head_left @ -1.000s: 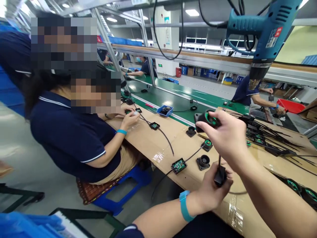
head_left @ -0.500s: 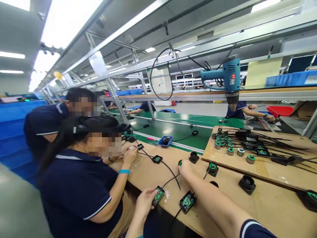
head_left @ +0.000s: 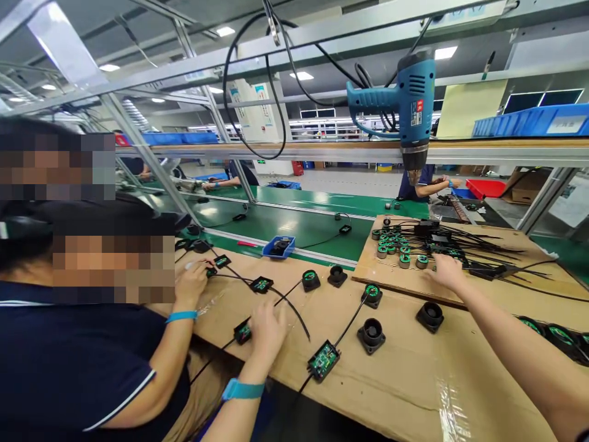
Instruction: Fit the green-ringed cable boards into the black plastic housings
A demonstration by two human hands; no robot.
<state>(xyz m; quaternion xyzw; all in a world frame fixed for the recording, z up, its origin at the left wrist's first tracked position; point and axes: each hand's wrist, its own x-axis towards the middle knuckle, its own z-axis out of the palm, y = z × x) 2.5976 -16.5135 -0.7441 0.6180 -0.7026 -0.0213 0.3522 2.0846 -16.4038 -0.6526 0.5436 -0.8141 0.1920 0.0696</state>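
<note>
My left hand is over the table's near edge, fingers loosely apart, beside a small black box with a green circuit board. A cable runs from that box to a round black fan housing with a green ring board. My right hand reaches across to the raised cardboard sheet, its fingers apart and partly hidden, close to the small round motor parts with green boards. Between my hands lies another open circuit box, cabled to a second fan housing.
Black fan housings stand on the cardboard-covered table. Black cabled boxes are piled on the raised sheet. A blue heat gun hangs above. At left a co-worker's hand works near a blue tray.
My right hand has left the fan housing and swung right to the motor parts. The circuit box my left hand held now rests on the table. The view has turned right.
</note>
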